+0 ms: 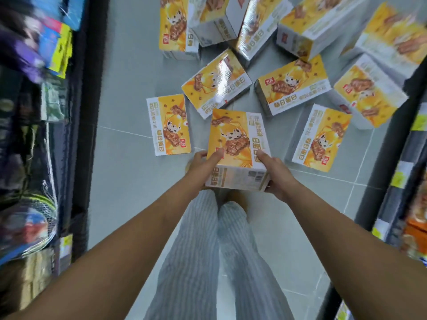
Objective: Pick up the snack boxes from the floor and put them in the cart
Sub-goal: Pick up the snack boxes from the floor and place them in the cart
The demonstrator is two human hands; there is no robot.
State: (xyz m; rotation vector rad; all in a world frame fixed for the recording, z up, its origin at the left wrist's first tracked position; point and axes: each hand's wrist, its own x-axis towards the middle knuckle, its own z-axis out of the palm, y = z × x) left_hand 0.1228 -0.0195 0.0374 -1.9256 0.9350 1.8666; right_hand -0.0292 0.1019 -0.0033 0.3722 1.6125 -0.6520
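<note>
Both hands are on one snack box [238,144], held off the floor in front of the striped trousers [196,250]. The left hand [201,168] grips its near left corner, thumb laid on the printed top, and the right hand [276,179] grips the near right corner the same way. Just beyond, more yellow boxes [293,88] lie scattered on the grey tiled floor [129,169], some flat, some tipped against each other. Stocked shelves [30,112] stand close on either side, blurred
</note>
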